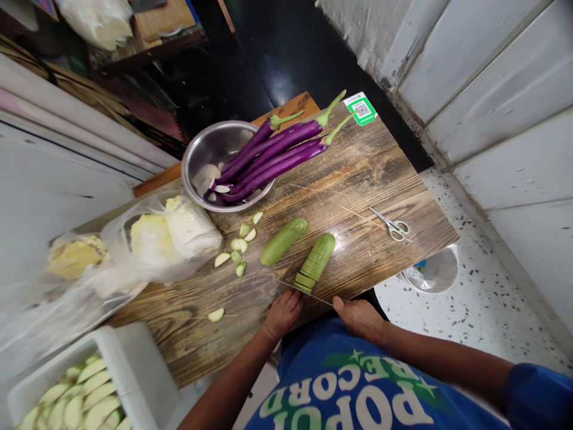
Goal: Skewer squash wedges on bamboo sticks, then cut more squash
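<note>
My right hand (360, 318) is closed around the handle end of a knife (319, 298), its blade seen nearly edge-on. The blade lies across the near end of a green zucchini (317, 260), cut crosswise into thin slices that still sit together. My left hand (285, 310) is beside the blade at that end, fingers bent and close together; whatever is under the fingertips is hidden. Left of the sliced zucchini rests an uncut-looking zucchini piece (284, 241). Several small zucchini offcuts (239, 244) are scattered farther left, with one pale slice (216, 315) nearer to me.
On the wooden table (380, 161) stands a steel bowl (192, 149) with long purple eggplants (277, 152). Scissors (394, 226) and thin sticks (358, 215) lie right, plastic-bagged food (156, 239) left. A white bin (143, 364) holds zucchini slices (85, 394); a bucket (441, 269) stands below.
</note>
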